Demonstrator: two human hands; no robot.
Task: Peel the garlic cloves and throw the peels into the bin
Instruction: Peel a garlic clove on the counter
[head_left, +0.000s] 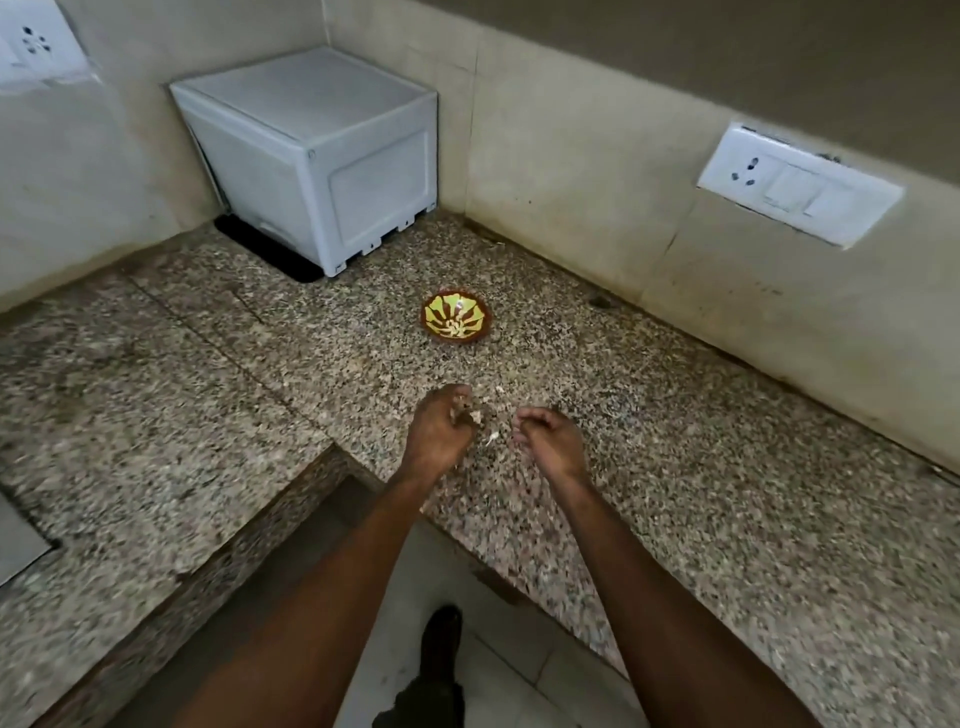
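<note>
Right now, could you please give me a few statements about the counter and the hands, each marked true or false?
1. The patterned bowl sits beyond both hands on the granite counter. True.
2. The left hand rests inside the bowl. False: it is over the counter, nearer than the bowl.
3. Pale garlic peels lie between the hands. True.
4. The right hand touches the white box. False: the box stands far off in the corner.

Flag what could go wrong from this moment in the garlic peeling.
Loose peels lie on the speckled counter between the hands, easy to miss at cleanup. No bin is in view, so peels may drop on the way. The left hand works near the counter's edge; bits could fall to the floor.
</note>
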